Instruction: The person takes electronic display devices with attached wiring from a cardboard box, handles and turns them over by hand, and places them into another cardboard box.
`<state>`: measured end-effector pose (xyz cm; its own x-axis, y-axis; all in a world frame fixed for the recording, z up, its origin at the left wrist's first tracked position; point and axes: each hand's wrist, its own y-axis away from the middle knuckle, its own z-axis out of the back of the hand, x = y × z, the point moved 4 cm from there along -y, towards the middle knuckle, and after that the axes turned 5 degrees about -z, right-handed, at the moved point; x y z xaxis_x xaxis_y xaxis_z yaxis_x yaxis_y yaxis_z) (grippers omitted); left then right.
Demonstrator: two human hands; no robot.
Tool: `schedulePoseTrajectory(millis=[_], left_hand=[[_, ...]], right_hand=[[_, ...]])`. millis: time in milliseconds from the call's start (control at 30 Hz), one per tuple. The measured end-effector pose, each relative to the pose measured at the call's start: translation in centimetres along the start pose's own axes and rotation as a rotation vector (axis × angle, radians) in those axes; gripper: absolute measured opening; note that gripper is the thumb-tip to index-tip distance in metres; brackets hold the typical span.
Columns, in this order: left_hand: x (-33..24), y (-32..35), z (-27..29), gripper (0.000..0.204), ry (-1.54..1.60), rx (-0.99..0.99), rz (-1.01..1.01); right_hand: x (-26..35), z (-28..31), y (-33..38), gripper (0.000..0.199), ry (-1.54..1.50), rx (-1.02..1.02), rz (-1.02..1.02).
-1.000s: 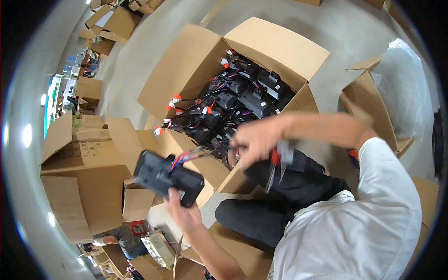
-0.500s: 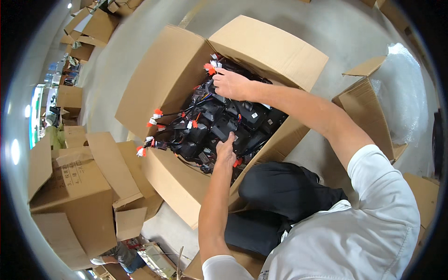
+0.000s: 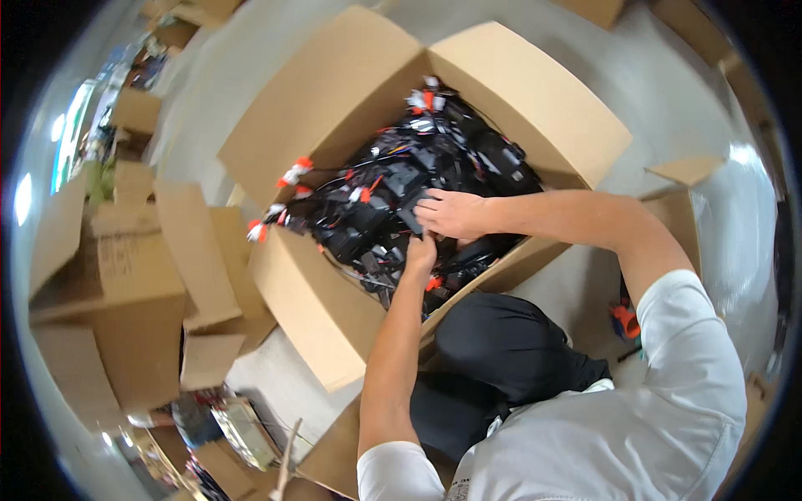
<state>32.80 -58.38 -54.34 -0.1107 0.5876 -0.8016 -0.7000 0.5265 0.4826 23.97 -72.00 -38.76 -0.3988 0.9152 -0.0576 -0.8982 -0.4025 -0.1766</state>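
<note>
A large open cardboard box (image 3: 330,321) holds a heap of black plastic parts with cables (image 3: 355,225); several cables end in red and white connectors (image 3: 294,172). Over the middle of the heap, my left hand (image 3: 421,255) is closed on the near end of a black plastic part (image 3: 409,209). My right hand (image 3: 455,215) lies across the same part from the right, its fingers curled over it. The wrist of the left hand is just below the right hand. Much of the held part is hidden by my fingers, and motion blurs its outline.
Open cardboard flaps (image 3: 535,104) stand out around the box. At the left are other opened cartons (image 3: 125,292). On the right, a smaller carton (image 3: 681,221) stands beside clear plastic wrap (image 3: 735,242), with a red-orange object (image 3: 623,321) on the floor near my right arm.
My right hand has left the far connectors and come down beside my left hand onto the black part. The view has shifted slightly, and the left hand still holds the part.
</note>
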Motion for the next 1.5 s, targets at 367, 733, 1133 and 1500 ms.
schedulePoseTrajectory(millis=[367,733,1133,1500], left_hand=[[-16.7,30.0,12.8,0.035,0.003,-0.184,-0.725],[21.9,68.4,38.6,0.024,0.071,-1.326,0.208],[27.7,56.2,34.2,0.06,-0.689,-1.292,0.713],[24.0,54.5,29.0,0.075,-0.432,-0.977,0.508]], right_hand=[[-0.7,1.3,2.8,0.092,-0.172,0.188,-0.145],[-3.4,0.9,5.3,0.041,-0.188,-0.005,-0.362],[2.2,3.9,7.1,0.023,-0.437,0.099,-0.541],[3.2,5.5,6.7,0.028,-0.395,0.07,-0.723]])
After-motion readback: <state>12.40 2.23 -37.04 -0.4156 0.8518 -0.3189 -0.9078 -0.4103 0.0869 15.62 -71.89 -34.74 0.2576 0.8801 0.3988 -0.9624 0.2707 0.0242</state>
